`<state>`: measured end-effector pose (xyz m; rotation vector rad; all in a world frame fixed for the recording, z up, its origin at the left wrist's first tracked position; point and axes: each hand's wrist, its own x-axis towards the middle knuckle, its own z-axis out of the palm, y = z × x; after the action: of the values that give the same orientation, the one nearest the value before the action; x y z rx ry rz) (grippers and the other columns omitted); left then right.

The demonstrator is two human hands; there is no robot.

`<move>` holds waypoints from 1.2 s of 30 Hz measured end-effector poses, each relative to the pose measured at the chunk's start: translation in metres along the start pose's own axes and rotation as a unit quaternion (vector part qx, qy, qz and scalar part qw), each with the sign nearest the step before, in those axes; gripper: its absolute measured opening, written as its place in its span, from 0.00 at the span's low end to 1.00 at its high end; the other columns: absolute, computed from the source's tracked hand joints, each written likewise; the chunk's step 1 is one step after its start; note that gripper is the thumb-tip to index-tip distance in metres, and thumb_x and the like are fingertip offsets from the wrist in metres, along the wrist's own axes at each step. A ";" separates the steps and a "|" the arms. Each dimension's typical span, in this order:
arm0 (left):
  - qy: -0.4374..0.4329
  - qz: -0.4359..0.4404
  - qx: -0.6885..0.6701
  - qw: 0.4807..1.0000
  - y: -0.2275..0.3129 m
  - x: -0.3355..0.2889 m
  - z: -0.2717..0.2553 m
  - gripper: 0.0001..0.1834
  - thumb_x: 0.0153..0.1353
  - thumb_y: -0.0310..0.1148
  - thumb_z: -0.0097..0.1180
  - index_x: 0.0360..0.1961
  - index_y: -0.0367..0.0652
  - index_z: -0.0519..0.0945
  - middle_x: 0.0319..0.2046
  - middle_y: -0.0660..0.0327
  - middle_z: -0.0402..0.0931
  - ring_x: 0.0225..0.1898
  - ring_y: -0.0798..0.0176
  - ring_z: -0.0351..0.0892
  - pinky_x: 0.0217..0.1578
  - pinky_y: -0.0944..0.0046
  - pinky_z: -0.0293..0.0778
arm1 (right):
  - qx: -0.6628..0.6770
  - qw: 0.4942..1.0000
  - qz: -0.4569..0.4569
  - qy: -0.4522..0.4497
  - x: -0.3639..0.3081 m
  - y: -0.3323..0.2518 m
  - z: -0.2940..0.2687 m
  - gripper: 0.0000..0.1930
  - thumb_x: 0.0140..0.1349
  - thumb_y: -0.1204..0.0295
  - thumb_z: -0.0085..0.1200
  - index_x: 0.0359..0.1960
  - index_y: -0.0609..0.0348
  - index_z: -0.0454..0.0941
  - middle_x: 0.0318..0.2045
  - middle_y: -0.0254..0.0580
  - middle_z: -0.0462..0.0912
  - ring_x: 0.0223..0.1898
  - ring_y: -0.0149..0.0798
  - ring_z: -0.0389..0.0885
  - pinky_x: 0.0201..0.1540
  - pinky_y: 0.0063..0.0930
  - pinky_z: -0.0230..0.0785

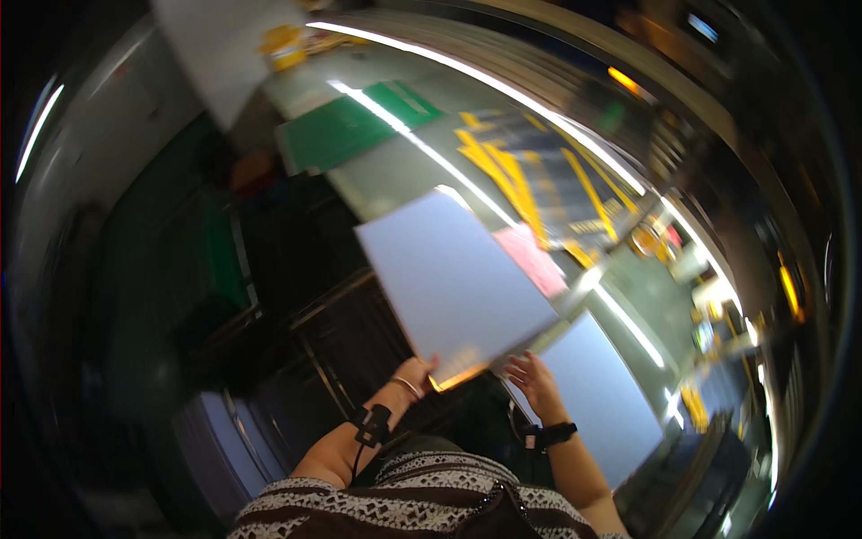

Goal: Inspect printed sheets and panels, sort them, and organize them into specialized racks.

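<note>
A flat pale blue sheet (462,278) stretches out in front of me, tilted, its near edge lit orange. At its near left corner my left hand (417,373) is closed on the edge, the thumb showing on top. My right hand (536,384) is beside the sheet's near right corner with its fingers apart; whether a fingertip touches the edge is blurred. Below my right forearm lies a second pale blue sheet (597,395) on the surface to the right. The material of both sheets cannot be made out.
Beyond the sheets are a green panel (346,133), dark sheets with yellow stripes (570,184) and a pink sheet (532,258). A yellow bucket (284,47) stands far off. Dark framework (332,305) is on the left, with pale panels (220,440) low down. Motion blurs much of the view.
</note>
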<state>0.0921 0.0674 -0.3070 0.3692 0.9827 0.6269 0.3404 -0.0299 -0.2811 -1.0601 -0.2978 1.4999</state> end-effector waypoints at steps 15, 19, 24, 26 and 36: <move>-0.239 0.123 -0.119 0.956 0.064 -0.082 0.064 0.54 0.43 0.73 0.39 0.63 0.49 0.39 0.64 0.54 0.35 0.65 0.51 0.34 0.57 0.39 0.42 | -0.638 0.594 -0.478 -0.106 -0.085 -0.121 0.165 0.15 0.59 0.77 0.38 0.48 0.64 0.70 0.46 0.53 0.73 0.49 0.47 0.71 0.49 0.31 0.64; -0.100 0.044 -0.150 0.983 0.037 -0.035 0.080 0.43 0.51 0.65 0.40 0.55 0.37 0.61 0.58 0.49 0.56 0.54 0.50 0.60 0.51 0.48 0.56 | -0.764 0.401 -0.458 -0.215 -0.063 -0.055 0.134 0.26 0.47 0.85 0.39 0.50 0.52 0.70 0.46 0.52 0.73 0.50 0.50 0.69 0.49 0.37 0.62; -0.133 0.022 -0.360 0.923 -0.029 0.015 0.063 0.40 0.54 0.61 0.36 0.53 0.33 0.62 0.52 0.45 0.62 0.48 0.48 0.64 0.47 0.51 0.59 | -0.695 0.473 -0.392 -0.374 -0.072 -0.016 0.114 0.22 0.51 0.73 0.50 0.51 0.61 0.66 0.41 0.57 0.73 0.46 0.55 0.70 0.49 0.41 0.62; -0.140 0.026 -0.369 0.918 -0.036 0.015 0.060 0.39 0.56 0.60 0.34 0.52 0.31 0.63 0.50 0.44 0.64 0.46 0.48 0.65 0.46 0.52 0.60 | -0.664 0.508 -0.409 -0.367 -0.073 -0.014 0.111 0.23 0.52 0.71 0.51 0.52 0.61 0.65 0.41 0.56 0.74 0.44 0.54 0.71 0.47 0.39 0.64; -0.121 0.108 -0.406 0.900 -0.058 0.023 0.066 0.30 0.61 0.51 0.32 0.48 0.33 0.68 0.48 0.45 0.68 0.47 0.46 0.66 0.50 0.54 0.59 | -0.660 0.565 -0.263 -0.420 -0.067 -0.024 0.086 0.19 0.57 0.72 0.46 0.52 0.63 0.65 0.41 0.53 0.74 0.43 0.48 0.72 0.47 0.34 0.63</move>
<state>0.1766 0.0375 -0.3203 -0.1922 0.3768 1.1015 0.2834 -0.0508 -0.1876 -0.9965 -2.4963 0.9035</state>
